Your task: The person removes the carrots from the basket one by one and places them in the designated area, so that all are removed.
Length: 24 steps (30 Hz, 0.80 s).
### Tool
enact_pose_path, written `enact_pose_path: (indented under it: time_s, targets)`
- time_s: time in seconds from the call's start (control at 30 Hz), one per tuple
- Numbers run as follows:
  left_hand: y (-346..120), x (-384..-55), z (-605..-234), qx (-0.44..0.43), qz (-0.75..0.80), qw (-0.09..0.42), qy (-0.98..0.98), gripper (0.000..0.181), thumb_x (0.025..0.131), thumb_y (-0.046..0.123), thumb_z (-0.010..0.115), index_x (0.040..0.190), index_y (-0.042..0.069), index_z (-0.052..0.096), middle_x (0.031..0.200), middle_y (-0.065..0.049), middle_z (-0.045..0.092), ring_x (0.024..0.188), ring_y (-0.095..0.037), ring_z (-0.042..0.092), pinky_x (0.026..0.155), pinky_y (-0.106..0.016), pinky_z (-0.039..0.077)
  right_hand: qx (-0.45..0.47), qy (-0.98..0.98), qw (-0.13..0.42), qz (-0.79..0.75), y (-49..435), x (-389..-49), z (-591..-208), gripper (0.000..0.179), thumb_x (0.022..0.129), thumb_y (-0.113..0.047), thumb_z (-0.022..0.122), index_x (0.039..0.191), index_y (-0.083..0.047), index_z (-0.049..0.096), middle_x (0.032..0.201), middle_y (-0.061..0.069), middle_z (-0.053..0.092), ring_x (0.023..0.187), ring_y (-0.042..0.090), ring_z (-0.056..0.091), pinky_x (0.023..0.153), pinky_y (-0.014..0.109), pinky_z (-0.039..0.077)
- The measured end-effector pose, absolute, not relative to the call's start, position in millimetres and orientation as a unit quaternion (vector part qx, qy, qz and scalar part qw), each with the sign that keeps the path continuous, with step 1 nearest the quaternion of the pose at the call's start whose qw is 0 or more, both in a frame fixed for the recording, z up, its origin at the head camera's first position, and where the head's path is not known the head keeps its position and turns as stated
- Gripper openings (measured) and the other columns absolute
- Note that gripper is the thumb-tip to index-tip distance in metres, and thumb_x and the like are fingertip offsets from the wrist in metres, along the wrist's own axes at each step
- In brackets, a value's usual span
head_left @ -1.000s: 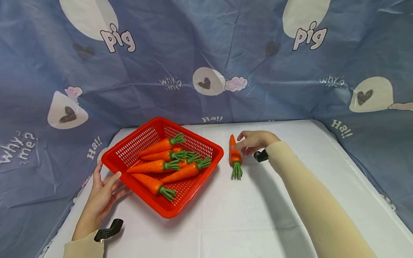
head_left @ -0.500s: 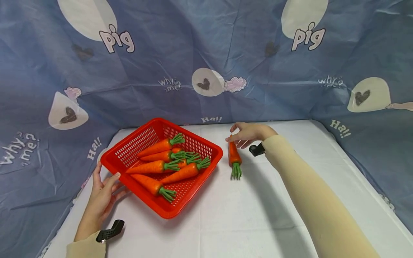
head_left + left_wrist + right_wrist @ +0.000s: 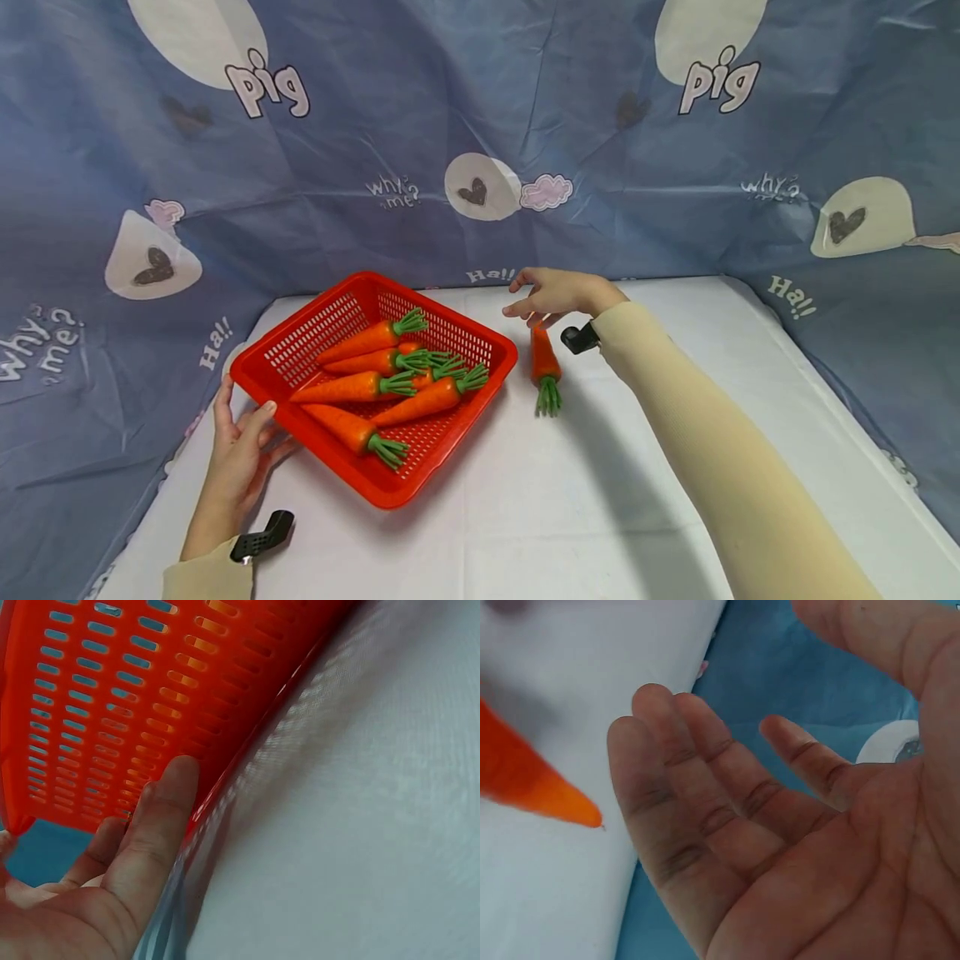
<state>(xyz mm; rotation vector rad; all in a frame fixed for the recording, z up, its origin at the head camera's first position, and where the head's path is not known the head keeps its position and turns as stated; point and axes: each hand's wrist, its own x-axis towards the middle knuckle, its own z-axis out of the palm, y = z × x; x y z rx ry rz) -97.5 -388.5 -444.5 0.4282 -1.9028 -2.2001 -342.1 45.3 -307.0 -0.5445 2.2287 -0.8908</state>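
My left hand is at the near-left corner of a red perforated basket. Its thumb tip touches the rim, and in the left wrist view straight fingers rest against the slotted outer wall. Past the basket's right side lies a single orange carrot with green stalks toward me. Over its far, pointed end is my right hand, fingers spread and holding nothing. In the right wrist view the carrot tip shows apart from the loosely extended fingers.
Several carrots with green stalks lie inside the basket, mostly pointing left. A white cloth covers the table. Behind it and at both sides hangs a blue printed curtain.
My right hand has moved away and left, from beside the carrot's middle to over its tip. The carrot stays in place. Left hand and basket have hardly moved.
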Motion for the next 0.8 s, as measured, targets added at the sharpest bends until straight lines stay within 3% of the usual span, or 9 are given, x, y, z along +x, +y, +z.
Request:
enact_pose_path:
  time_s: [0.2,0.43,0.8]
  targets:
    - [-388,-96,-444,0.145,-0.751,0.103,-0.636,0.087,0.113,0.023,0.056,0.167,0.056,-0.003,0.144,0.010,0.046,0.108,-0.001,0.074,0.076,-0.031,0.067,-0.221,0.856,0.320,-0.340,35,-340,-297,0.053,0.103,-0.035,0.070,0.143,-0.010,0.047,0.126,0.014,0.067,0.117,0.031,0.070,0.106,0.046,0.059]
    - [-389,-98,-442,0.142,-0.748,0.105,-0.640,0.087,0.112,0.023,0.056,0.167,0.056,-0.004,0.144,0.010,0.046,0.107,0.000,0.074,0.076,-0.030,0.067,-0.241,0.852,0.308,-0.347,22,-336,-288,0.050,0.103,-0.033,0.071,0.141,-0.009,0.048,0.125,0.014,0.067,0.108,0.028,0.071,0.096,0.038,0.063]
    - [-389,-97,-441,0.144,-0.748,0.103,-0.639,0.086,0.113,0.024,0.055,0.168,0.055,-0.003,0.142,0.011,0.047,0.105,0.000,0.074,0.076,-0.029,0.067,-0.269,0.846,0.306,-0.343,1,-331,-283,0.047,0.102,-0.031,0.072,0.138,-0.010,0.051,0.128,0.015,0.067,0.114,0.029,0.071,0.100,0.040,0.062]
